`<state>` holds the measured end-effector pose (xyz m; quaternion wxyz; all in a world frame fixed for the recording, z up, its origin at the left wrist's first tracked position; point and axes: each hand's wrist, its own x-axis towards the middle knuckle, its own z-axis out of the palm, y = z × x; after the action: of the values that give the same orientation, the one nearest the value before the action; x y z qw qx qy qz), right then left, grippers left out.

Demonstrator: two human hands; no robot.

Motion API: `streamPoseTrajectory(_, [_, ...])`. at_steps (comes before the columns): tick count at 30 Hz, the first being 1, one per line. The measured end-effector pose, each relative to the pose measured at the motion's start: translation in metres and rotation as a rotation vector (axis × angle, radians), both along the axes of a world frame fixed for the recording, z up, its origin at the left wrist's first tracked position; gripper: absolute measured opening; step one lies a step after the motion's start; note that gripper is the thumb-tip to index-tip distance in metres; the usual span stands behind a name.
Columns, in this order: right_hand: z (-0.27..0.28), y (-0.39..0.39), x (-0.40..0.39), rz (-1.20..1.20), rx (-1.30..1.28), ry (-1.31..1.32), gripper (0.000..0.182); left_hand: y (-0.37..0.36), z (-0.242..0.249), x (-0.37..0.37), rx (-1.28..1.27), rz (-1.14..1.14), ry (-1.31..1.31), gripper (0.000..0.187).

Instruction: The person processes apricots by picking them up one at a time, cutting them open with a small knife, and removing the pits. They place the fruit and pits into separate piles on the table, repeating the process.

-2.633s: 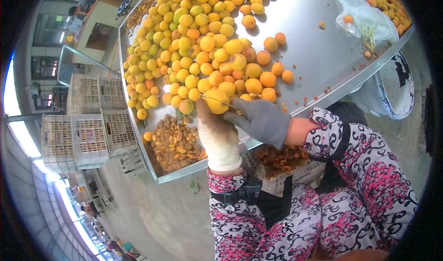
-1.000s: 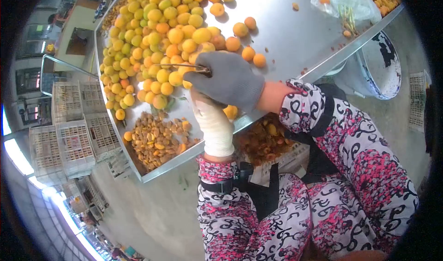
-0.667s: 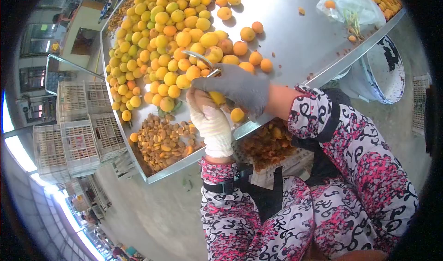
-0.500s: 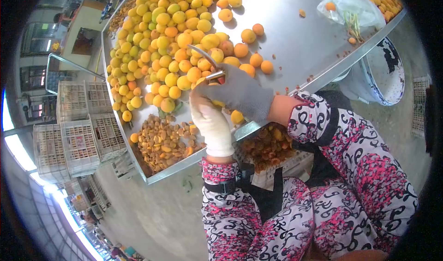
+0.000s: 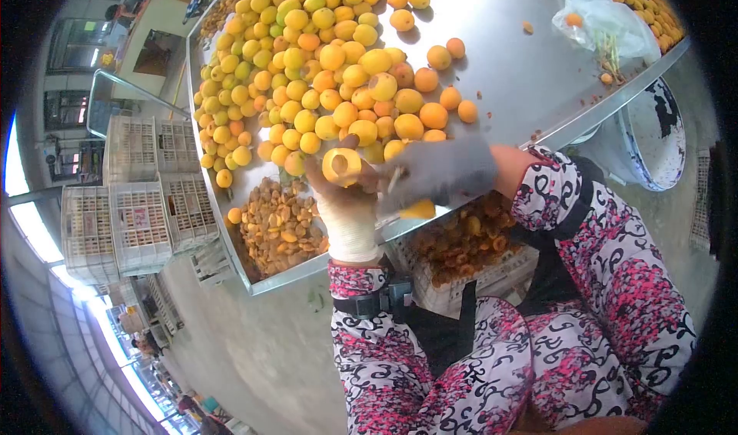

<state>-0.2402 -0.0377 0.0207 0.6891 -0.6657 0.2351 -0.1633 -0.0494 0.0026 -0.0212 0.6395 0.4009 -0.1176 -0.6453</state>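
A cut apricot [image 5: 335, 158] is in my left hand [image 5: 346, 208], which wears a pale glove with bare-looking fingertips; its round hollow faces up. Close beside it is my right hand [image 5: 442, 172] in a grey glove, smeared by motion, its fingers curled round a curved knife [image 5: 396, 180] of which only a short piece shows. Just below the right hand, an orange apricot piece [image 5: 419, 210] overlaps the table's edge. Under it stands a crate [image 5: 453, 290] filled with apricot halves [image 5: 461, 243].
Whole apricots [image 5: 307, 89] cover much of the metal table [image 5: 507, 58]. Apricot pits [image 5: 280, 223] are heaped at its near left corner. A plastic bag [image 5: 603, 20] lies at the right. A white bucket [image 5: 653, 135] and stacked crates [image 5: 138, 204] stand on the floor.
The hands have turned and drawn slightly apart, and the cut apricot now shows its hollow. The knife blade no longer sticks up. An apricot piece shows below my right hand.
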Motion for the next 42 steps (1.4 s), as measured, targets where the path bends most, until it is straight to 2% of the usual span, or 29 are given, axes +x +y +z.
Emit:
streamPoseTrajectory(2, [0.002, 0.003, 0.004, 0.256, -0.124, 0.269, 0.056, -0.005, -0.041, 0.031, -0.488, -0.621, 0.520, 0.064])
streamPoseTrajectory(4, [-0.006, 0.003, 0.003, 0.272, -0.201, 0.186, 0.053, 0.002, -0.008, 0.009, -0.401, -0.576, 0.447, 0.064])
streamPoseTrajectory(6, [-0.010, -0.006, -0.002, 0.170, -0.160, 0.030, 0.048, 0.010, 0.035, -0.036, 0.052, 0.145, -0.037, 0.061])
streamPoseTrajectory(7, [0.009, -0.010, -0.005, -0.015, -0.348, 0.019, 0.039, 0.002, 0.008, -0.031, -0.141, 0.164, -0.487, 0.056])
streamPoseTrajectory(8, [0.032, -0.019, -0.013, -0.012, -0.301, 0.231, 0.035, 0.007, -0.012, -0.019, -0.141, 0.158, -0.483, 0.056])
streamPoseTrajectory(10, [0.029, -0.023, -0.009, -0.398, 0.335, -0.268, 0.035, 0.009, 0.006, -0.019, -0.149, -0.326, 0.260, 0.055])
streamPoseTrajectory(11, [0.026, -0.028, -0.009, -0.408, 0.333, -0.264, 0.035, 0.012, 0.017, -0.033, -0.151, -0.331, -0.617, 0.057])
streamPoseTrajectory(12, [0.024, -0.033, -0.010, -0.458, 0.406, -0.449, 0.037, 0.013, 0.021, -0.040, -0.156, -0.339, -0.612, 0.057])
streamPoseTrajectory(13, [0.025, -0.038, -0.011, -0.505, 0.473, -0.635, 0.038, 0.013, 0.024, -0.046, -0.096, -0.318, -0.211, 0.057])
streamPoseTrajectory(14, [0.025, -0.040, -0.010, -0.512, 0.464, -0.632, 0.038, 0.012, 0.025, -0.051, -0.032, -0.290, 0.188, 0.058])
streamPoseTrajectory(16, [0.030, -0.042, -0.005, -0.707, 0.498, -0.670, 0.042, 0.012, 0.028, -0.054, -0.019, -0.340, 0.239, 0.055])
streamPoseTrajectory(17, [0.030, -0.041, -0.002, -0.780, 0.394, -0.652, 0.040, 0.013, 0.027, -0.056, -0.037, -0.338, 0.209, 0.056])
streamPoseTrajectory(21, [0.043, -0.035, 0.000, -0.785, 0.430, -0.599, 0.040, 0.013, 0.019, -0.056, -0.018, -0.356, 0.225, 0.055])
streamPoseTrajectory(23, [0.046, -0.031, 0.003, -0.820, 0.318, -0.549, 0.039, 0.011, 0.011, -0.055, -0.027, -0.373, 0.252, 0.052])
streamPoseTrajectory(25, [0.050, -0.027, 0.005, -0.819, 0.354, -0.561, 0.038, 0.008, 0.008, -0.054, -0.039, -0.389, 0.274, 0.050])
streamPoseTrajectory(28, [0.045, -0.025, 0.005, -0.783, 0.349, -0.541, 0.034, 0.006, 0.010, -0.056, -0.138, -0.440, 0.253, 0.045])
streamPoseTrajectory(31, [0.041, -0.026, 0.005, -0.757, 0.319, -0.556, 0.032, 0.007, 0.022, -0.067, -0.089, -0.322, 0.152, 0.041])
streamPoseTrajectory(33, [0.041, -0.027, 0.002, -0.678, 0.339, -0.556, 0.029, 0.008, 0.031, -0.084, 0.081, -0.057, -0.146, 0.045])
streamPoseTrajectory(34, [0.042, -0.026, 0.003, -0.679, 0.341, -0.555, 0.029, 0.009, 0.023, -0.080, 0.083, -0.058, -0.146, 0.045])
streamPoseTrajectory(36, [0.046, -0.025, 0.005, -0.730, 0.362, -0.481, 0.026, 0.009, 0.012, -0.072, -0.133, -0.284, -0.741, 0.048])
streamPoseTrajectory(37, [0.045, -0.025, 0.005, -0.731, 0.364, -0.482, 0.026, 0.009, 0.015, -0.073, -0.132, -0.285, -0.741, 0.048])
streamPoseTrajectory(39, [0.043, -0.024, 0.006, -0.769, 0.153, -0.492, 0.027, 0.009, 0.027, -0.079, 0.156, -0.093, 0.172, 0.047])
streamPoseTrajectory(40, [0.041, -0.025, 0.006, -0.768, 0.154, -0.491, 0.027, 0.010, 0.024, -0.078, 0.158, -0.092, 0.172, 0.047])
streamPoseTrajectory(42, [0.033, -0.029, 0.009, -0.774, 0.453, -0.550, 0.032, 0.012, 0.015, -0.074, 0.090, -0.217, 0.058, 0.049])
